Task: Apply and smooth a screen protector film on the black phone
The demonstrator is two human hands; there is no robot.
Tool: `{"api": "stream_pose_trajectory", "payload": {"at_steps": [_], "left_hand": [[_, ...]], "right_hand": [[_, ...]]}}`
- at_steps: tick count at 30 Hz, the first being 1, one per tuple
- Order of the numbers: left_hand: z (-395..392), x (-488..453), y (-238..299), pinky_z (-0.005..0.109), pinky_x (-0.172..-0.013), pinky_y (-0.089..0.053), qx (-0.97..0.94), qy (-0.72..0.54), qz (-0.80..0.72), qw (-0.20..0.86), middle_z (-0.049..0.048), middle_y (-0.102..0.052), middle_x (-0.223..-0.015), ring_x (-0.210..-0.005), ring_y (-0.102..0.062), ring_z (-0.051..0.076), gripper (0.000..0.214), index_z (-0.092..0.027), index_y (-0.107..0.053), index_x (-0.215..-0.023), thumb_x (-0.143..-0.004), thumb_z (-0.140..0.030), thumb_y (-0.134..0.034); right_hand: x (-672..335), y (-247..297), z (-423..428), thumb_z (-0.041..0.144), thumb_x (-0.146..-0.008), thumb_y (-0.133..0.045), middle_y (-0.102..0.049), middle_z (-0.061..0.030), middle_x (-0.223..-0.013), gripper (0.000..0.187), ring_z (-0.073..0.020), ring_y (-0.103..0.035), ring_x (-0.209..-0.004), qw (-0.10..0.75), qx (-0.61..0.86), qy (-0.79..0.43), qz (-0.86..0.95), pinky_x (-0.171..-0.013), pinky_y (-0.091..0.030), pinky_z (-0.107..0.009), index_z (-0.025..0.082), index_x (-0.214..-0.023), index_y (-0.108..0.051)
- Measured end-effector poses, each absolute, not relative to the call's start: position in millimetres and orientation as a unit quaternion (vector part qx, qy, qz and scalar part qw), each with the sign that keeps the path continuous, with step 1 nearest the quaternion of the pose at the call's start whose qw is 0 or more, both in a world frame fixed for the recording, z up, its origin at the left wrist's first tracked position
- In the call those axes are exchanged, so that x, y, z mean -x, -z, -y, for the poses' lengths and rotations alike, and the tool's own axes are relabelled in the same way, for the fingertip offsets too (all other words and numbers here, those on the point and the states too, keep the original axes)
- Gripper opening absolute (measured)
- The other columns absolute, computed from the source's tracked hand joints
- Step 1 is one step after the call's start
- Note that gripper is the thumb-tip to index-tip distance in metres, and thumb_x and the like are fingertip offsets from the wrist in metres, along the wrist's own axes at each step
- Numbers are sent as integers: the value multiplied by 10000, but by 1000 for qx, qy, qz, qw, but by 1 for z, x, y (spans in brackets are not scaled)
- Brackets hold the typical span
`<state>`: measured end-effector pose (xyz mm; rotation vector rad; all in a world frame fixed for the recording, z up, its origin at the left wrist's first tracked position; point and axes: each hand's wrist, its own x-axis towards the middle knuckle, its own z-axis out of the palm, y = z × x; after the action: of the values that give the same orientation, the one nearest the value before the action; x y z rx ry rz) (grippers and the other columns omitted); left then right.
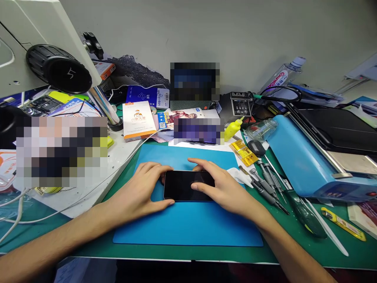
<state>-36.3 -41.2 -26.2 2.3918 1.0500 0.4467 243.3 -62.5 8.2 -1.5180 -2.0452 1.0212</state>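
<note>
A smartphone (179, 186) with a dark screen lies sideways over the blue mat (188, 226). My left hand (144, 186) grips its left end, thumb at the near corner and fingers at the far corner. My right hand (219, 186) is around the right end, covering it. The right thumb rests on the glass, while the index finger stretches out past the far long edge. The other right fingers are mostly hidden behind the phone and hand.
Right of the mat lie several screwdrivers (269, 182), a green-handled tool (306, 214) and a yellow cutter (343, 224). Beyond them stands a blue machine (297, 161). A microscope (59, 70) rises at left. Behind are a white-orange box (139, 120) and a yellow bottle (233, 129).
</note>
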Motion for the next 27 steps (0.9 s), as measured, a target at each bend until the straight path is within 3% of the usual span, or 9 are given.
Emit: {"api": "stream_pose_trajectory", "payload": {"at_steps": [5,10,12,15,17,22,27], "left_hand": [[41,36,27,477,-1043,-489,-875,-164,-386,241,86,-639,-1259,-1199,-571,308,656,-270,-459,-1443,-893,-445,-769],[40,37,26,466,-1038,-486,-879,-162,-382,236,80,-638,-1267,-1196,-573,304,655,-279,-449,-1445,-899,-462,-761],[40,37,25,469,-1043,-481,-881,-159,-379,234,83,-636,-1271,-1206,-567,305,654,-276,-442,-1447,-905,-465,-755],[40,36,24,477,-1046,-480,-881,-156,-379,237,92,-630,-1296,-1216,-564,308,648,-269,-444,-1444,-909,-469,-750],[40,36,24,481,-1042,-485,-878,-160,-380,242,93,-634,-1297,-1210,-571,311,642,-268,-456,-1440,-906,-465,-754],[41,37,26,507,-1057,-482,-876,-161,-380,251,106,-626,-1311,-1229,-560,322,648,-266,-448,-1451,-912,-462,-750],[41,38,28,509,-1068,-480,-876,-161,-382,248,100,-619,-1307,-1235,-552,323,659,-278,-446,-1456,-909,-479,-752]], "right_hand": [[-243,-9,61,324,-1040,-559,-723,-20,-1324,375,-224,-674,-1194,234,540,-403,701,-1044,-498,-373,313,-1410,-615],[-248,-14,60,386,-1087,-465,-755,-26,-1254,398,-219,-693,-1160,223,546,-421,689,-1053,-497,-377,297,-1456,-584],[-251,-16,59,429,-1045,-574,-721,-28,-1330,478,-230,-674,-1203,197,535,-421,705,-1083,-486,-390,320,-1509,-535],[-252,-15,59,481,-872,-816,-638,-46,-1454,763,-271,-618,-1298,163,516,-402,739,-1126,-466,-418,345,-1548,-491],[-251,-14,59,483,-827,-859,-624,-63,-1461,817,-287,-597,-1324,158,511,-382,753,-1133,-466,-435,334,-1544,-499],[-251,-11,59,407,-913,-778,-635,-67,-1460,687,-281,-603,-1328,171,505,-380,756,-1143,-466,-450,319,-1539,-506],[-253,-13,57,383,-1037,-583,-690,-52,-1411,484,-266,-641,-1291,191,512,-407,732,-1133,-472,-444,309,-1514,-541]]}}
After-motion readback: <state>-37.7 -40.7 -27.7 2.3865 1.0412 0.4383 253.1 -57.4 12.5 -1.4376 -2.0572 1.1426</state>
